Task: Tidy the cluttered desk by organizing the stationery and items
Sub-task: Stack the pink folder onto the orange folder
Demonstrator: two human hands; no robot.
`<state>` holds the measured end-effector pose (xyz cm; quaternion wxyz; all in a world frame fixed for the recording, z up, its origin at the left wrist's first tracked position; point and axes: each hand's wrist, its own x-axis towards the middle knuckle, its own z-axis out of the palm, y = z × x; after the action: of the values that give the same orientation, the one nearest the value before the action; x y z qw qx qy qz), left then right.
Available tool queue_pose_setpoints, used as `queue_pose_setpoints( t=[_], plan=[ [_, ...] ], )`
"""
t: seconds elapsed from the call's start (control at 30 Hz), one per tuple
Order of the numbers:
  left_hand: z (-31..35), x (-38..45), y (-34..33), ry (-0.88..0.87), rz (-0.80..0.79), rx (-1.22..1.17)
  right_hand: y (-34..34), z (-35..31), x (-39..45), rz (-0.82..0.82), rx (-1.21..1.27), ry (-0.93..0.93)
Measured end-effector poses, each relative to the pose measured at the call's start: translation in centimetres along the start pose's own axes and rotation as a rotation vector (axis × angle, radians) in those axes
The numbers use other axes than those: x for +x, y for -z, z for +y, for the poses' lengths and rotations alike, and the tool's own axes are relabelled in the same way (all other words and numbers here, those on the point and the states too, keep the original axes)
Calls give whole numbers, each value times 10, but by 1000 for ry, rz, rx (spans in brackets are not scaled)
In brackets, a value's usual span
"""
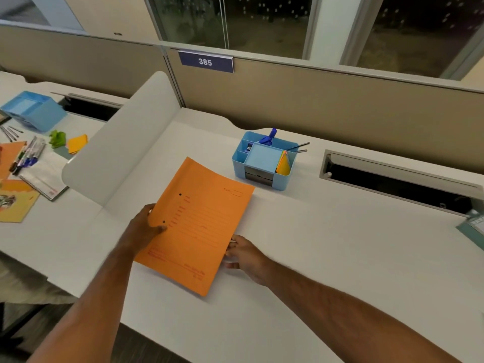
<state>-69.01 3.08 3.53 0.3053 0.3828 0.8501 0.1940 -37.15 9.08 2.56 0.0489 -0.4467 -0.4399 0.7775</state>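
Note:
An orange file folder (195, 226) lies tilted over the white desk (340, 258), printed side up. My left hand (142, 227) grips its left edge, thumb on top. My right hand (245, 254) holds its right edge, fingers partly under the folder. Behind it stands a light blue desk organizer (262, 159) holding blue scissors (269, 136), pens (298, 148), and orange and yellow sticky notes (284, 163).
A white curved divider (123, 142) separates a neighbouring desk at left, where another blue organizer (34, 110), markers (26, 155), a spiral notebook (44, 179), sticky notes (77, 144) and orange folders (15, 200) lie. A cable slot (392, 179) opens at right.

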Motion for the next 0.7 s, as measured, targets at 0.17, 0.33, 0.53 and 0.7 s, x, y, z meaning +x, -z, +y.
queue_pose_setpoints(
  t=[0.17, 0.33, 0.53, 0.7],
  plan=[
    [-8, 18, 4, 52, 12, 79, -22, 0, 23, -60, -109, 7],
    [-27, 30, 8, 159, 56, 134, -38, 1, 38, -114, -182, -10],
    [-46, 41, 5, 238, 70, 165, -44, -4, 46, -81, -299, -7],
    [-52, 46, 0, 271, 73, 202, -43, 0, 47, 1, -403, -5]
  ],
)
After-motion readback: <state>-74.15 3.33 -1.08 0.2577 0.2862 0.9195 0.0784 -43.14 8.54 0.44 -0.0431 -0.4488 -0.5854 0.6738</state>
